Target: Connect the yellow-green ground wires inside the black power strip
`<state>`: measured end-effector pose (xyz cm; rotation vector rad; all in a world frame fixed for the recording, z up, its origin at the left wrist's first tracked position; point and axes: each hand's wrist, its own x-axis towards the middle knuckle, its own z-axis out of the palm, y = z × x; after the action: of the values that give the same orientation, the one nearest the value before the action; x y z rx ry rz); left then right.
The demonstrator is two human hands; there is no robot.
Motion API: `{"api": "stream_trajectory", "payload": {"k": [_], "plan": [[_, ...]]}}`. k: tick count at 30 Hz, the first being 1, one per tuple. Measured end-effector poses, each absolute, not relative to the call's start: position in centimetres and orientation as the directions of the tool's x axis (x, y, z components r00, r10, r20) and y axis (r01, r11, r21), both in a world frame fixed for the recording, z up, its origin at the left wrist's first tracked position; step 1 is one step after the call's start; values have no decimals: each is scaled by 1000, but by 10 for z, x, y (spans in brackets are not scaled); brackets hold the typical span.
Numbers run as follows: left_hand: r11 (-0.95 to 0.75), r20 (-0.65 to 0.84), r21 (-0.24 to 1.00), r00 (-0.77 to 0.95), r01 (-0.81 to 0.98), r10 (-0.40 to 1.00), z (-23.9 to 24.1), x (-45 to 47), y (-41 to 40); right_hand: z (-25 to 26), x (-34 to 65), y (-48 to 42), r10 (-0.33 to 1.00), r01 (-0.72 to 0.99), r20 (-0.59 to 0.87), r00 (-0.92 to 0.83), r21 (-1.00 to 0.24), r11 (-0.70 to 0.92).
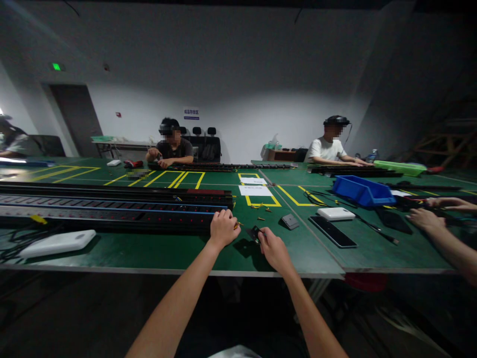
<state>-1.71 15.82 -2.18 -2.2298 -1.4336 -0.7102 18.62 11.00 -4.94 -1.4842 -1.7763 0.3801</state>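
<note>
My left hand [223, 228] is closed at the right end of a long black rail [194, 219] with a blue stripe. From its fingertips pokes a small brass-coloured piece [237, 225] that looks like a screw; the fingers hide part of it. A small black plate [255, 232] is pinched between the fingers of my right hand [274, 247], just above the table. Several loose brass-coloured screws [261, 219] lie beyond my hands. To the right of them rests a dark grey square piece [289, 222].
Right of my hands lie a phone [331, 231], a white power bank [336, 214] and a cable. A blue bin [363, 190] stands farther back. Another white power bank [59, 243] is at left. A co-worker's hands [427, 219] work at right; two people sit opposite.
</note>
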Motion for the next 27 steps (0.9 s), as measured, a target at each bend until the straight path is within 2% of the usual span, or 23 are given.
{"api": "stream_trajectory", "payload": {"k": [27], "plan": [[-389,620,-83,354,917,701,-22,-16,159,-45,185,107,933,803,354,-66,-536,260]]}}
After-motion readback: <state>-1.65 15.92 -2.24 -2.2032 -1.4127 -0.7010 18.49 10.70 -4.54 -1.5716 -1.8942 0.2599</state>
